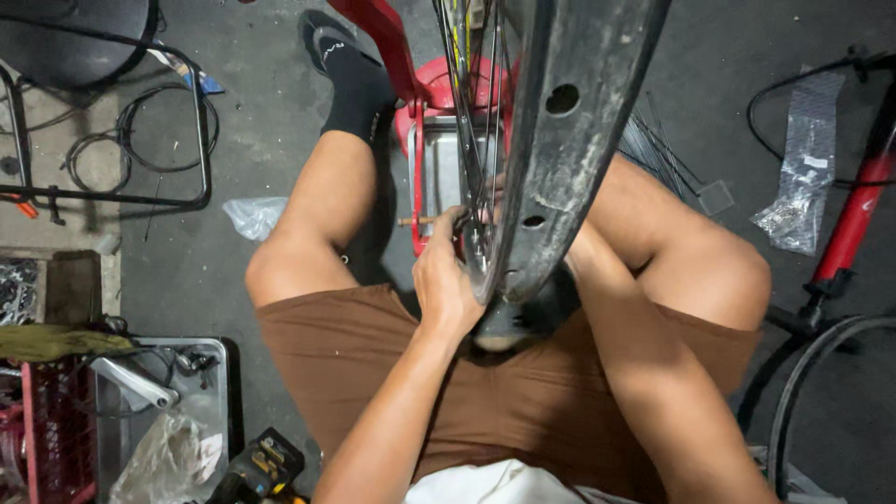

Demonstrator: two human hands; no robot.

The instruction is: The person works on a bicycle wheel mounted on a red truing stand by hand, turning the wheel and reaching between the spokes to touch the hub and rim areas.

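Observation:
A bicycle wheel rim, dark and scuffed with round holes, stands upright between my knees, its spokes running up on the left side. My left hand is closed on a small wooden-handled tool pressed against the spokes near the rim. My right forearm reaches behind the rim; the right hand itself is hidden by the wheel.
A red stand with a metal tray sits on the floor beyond the wheel. Loose spokes and plastic bags lie to the right, beside a red bike frame. Left: a metal frame, cables, a parts tray, a cordless drill.

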